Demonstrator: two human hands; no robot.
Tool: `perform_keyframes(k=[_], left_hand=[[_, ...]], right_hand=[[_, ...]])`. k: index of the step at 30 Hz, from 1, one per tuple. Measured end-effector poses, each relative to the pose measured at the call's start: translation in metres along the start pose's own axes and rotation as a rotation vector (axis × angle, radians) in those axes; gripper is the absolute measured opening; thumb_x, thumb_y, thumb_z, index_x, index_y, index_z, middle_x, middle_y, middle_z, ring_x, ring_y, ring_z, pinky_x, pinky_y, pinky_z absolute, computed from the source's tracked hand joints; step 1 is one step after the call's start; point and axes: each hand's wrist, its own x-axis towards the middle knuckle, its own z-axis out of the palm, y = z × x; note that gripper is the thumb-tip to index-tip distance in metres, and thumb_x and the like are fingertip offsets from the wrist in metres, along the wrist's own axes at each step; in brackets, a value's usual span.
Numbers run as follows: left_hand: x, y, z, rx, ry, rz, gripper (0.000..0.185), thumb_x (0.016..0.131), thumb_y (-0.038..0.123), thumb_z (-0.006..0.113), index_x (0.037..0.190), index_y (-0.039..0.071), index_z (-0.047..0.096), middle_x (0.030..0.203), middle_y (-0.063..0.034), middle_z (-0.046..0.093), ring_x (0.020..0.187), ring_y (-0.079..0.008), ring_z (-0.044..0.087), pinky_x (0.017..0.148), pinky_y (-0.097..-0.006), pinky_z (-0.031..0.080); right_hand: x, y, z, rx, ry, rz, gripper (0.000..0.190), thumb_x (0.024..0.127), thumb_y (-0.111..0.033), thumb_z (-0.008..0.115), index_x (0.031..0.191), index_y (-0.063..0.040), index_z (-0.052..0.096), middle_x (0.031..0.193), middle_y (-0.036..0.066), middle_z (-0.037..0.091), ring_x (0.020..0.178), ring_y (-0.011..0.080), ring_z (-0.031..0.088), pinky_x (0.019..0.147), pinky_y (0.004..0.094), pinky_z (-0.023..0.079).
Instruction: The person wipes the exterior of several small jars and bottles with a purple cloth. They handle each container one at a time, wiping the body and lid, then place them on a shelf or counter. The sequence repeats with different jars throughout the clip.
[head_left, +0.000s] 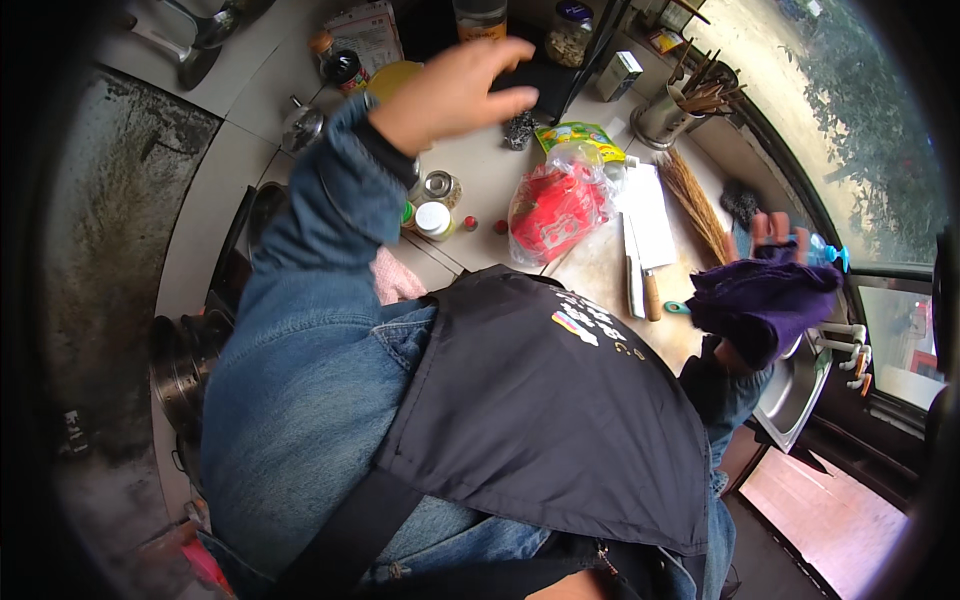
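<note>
My left hand (457, 97) is raised over the counter's back part, slightly blurred, its fingers apart and nothing in it. It hangs near a yellow round item (394, 79) and a steel wool scrubber (520, 131). At the right, my right hand (780, 232) holds a bunched dark purple cloth (761, 304), which hides most of the palm. Left of the cloth lie a cleaver (652, 214), a narrow knife (634, 281) and a straw brush (694, 202). A red item in a clear plastic bag (559, 210) sits mid-counter, touching a yellow-green packet (577, 139).
Small jars, one with a white lid (433, 218), stand left of the bag. A dark sauce bottle (346, 71) and a glass jar (568, 37) are farther back. A metal utensil holder (664, 120) stands by the window. A steel sink (791, 397) with taps is at the right.
</note>
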Motion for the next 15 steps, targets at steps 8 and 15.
perform_keyframes(k=[8, 15], left_hand=[[-0.110, -0.025, 0.095, 0.331, -0.578, -0.544, 0.046, 0.078, 0.037, 0.072, 0.105, 0.001, 0.063, 0.103, -0.0211, 0.067, 0.100, -0.0381, 0.064, 0.087, -0.0455, 0.051], [-0.093, -0.073, 0.139, 0.439, -0.536, -0.713, 0.027, 0.077, 0.019, 0.064, 0.098, 0.004, 0.068, 0.101, -0.0242, 0.069, 0.100, -0.0374, 0.067, 0.089, -0.0445, 0.052]], right_hand=[[-0.026, 0.083, -0.045, 0.100, -0.293, 0.582, 0.060, 0.102, -0.051, 0.033, 0.129, 0.000, 0.047, 0.124, 0.019, 0.057, 0.118, 0.0295, 0.054, 0.103, 0.0486, 0.043], [-0.030, 0.073, -0.013, -0.419, -0.371, 0.366, 0.053, 0.102, -0.046, 0.039, 0.129, -0.001, 0.050, 0.125, 0.019, 0.058, 0.115, 0.0323, 0.057, 0.104, 0.0506, 0.042]])
